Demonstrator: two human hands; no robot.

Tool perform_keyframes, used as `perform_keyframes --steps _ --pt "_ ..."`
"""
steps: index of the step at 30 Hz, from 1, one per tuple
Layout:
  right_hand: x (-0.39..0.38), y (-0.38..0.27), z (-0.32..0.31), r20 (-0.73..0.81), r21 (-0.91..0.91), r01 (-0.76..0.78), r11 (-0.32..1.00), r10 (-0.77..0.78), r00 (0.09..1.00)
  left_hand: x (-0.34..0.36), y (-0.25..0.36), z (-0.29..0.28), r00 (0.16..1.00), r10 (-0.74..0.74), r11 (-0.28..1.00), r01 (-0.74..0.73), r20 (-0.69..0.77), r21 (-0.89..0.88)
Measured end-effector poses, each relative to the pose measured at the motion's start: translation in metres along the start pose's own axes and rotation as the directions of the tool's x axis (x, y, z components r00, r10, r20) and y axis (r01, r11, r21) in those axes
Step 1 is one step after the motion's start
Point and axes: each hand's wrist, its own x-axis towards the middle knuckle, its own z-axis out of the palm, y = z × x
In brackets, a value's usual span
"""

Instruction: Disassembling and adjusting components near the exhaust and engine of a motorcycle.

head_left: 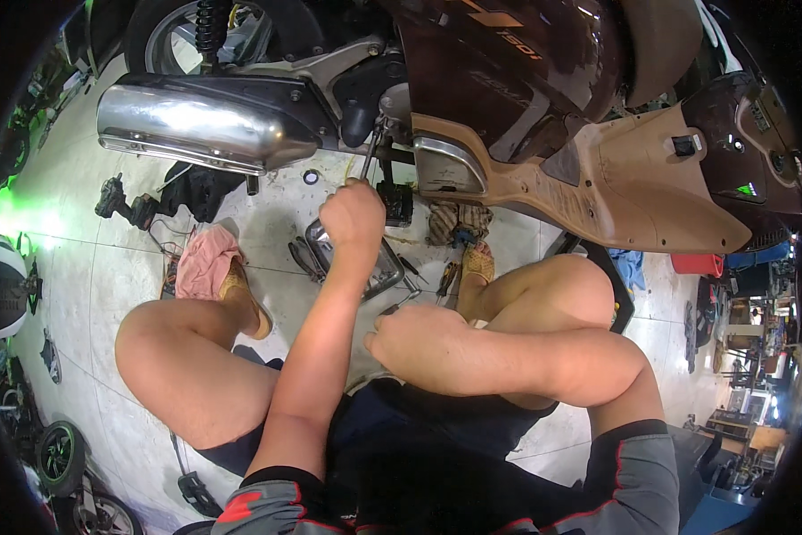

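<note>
Grey metal, slim and straight, the rod-like tool [370,157] juts just beyond the left hand [354,216] gripping its near end, its long axis pointing away from the person and slightly rightward toward the scooter [450,53], while the right hand [423,346], nearer the body, curls, its contents impossible to tell.
</note>
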Motion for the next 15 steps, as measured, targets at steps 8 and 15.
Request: perform_keyframes --steps 8,15 --pt "0.000 0.006 -0.005 -0.021 -0.003 -0.003 1.000 0.002 1.000 0.006 -0.009 -0.005 0.999 0.052 0.997 -0.052 0.008 -0.062" --pt "-0.004 0.002 -0.007 -0.047 -0.015 0.035 0.999 -0.036 0.998 0.017 -0.036 0.019 0.985 0.102 0.939 -0.051 0.135 -0.341"
